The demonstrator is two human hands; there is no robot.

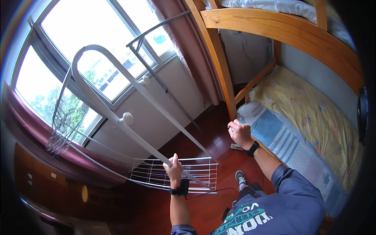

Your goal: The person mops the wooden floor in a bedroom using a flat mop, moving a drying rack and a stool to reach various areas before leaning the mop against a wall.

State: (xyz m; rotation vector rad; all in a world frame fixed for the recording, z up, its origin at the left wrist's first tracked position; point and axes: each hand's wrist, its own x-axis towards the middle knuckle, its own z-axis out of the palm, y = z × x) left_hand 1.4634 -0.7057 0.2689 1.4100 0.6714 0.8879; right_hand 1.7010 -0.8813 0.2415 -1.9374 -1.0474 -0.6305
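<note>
A white metal garment rack with an arched top and round knobs stands before me. My left hand is closed around its nearer upright tube, just above the wire shelf at the bottom. My right hand is raised to the right of the rack, fingers curled in, beside the lower bunk. Something small and pale shows between its fingers, too little to name. A bundle of wire hangers hangs at the rack's far left. Each wrist has a black band on it.
A wooden bunk bed with a patterned yellow quilt stands at the right. A grey metal frame rises near the window and the curtain. A thin black cable crosses the red-brown floor near my shoe.
</note>
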